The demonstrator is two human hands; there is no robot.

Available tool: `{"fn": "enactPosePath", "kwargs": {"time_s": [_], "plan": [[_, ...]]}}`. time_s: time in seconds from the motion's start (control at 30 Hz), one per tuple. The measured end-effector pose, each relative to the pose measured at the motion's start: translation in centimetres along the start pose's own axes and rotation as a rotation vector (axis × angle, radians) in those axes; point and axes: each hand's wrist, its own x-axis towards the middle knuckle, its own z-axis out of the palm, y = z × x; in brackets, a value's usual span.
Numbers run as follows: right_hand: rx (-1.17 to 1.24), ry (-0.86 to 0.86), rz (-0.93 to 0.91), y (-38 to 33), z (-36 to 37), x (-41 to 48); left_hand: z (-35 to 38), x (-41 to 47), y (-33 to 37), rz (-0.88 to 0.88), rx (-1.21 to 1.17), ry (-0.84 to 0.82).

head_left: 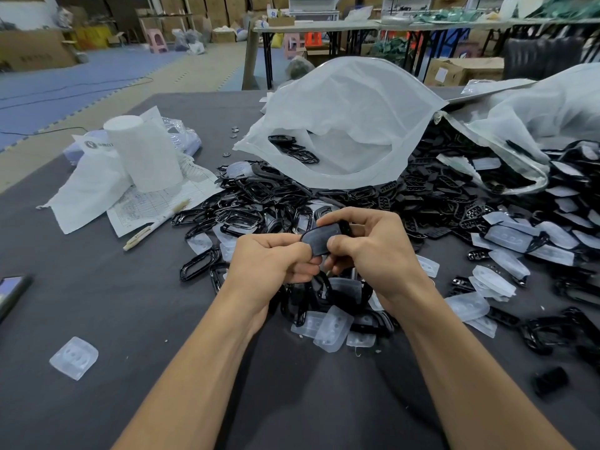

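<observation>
The black key-shell part [319, 239] is pinched at its ends by the left hand [274, 259] and right hand [370, 245], its long axis spanning both grips, above the parts pile [259, 203].

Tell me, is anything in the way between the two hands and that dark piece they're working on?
Nothing visible stands between them. The left hand and the right hand both pinch the dark piece, holding it up over the pile of black frames and clear pads on the table.
</observation>
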Motion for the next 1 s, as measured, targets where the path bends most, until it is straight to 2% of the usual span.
{"fn": "enactPosePath", "kwargs": {"time_s": [0.23, 0.7, 0.83, 1.0], "plan": [[-0.139, 0.063, -0.066, -0.17, 0.13, -0.35, 0.01, -0.07, -0.33, -0.014, -0.007, -0.035], [-0.113, 0.091, -0.037, -0.04, -0.05, -0.26, -0.03, -0.2, -0.1, 0.012, 0.007, -0.037], [-0.077, 0.053, -0.003, -0.02, -0.07, -0.27, -0.01, -0.06, -0.33, 0.034, 0.035, 0.012], [0.095, -0.077, 0.114, -0.45, -0.73, -0.22, 0.0, 0.16, -0.53, 0.045, 0.035, 0.05]]}}
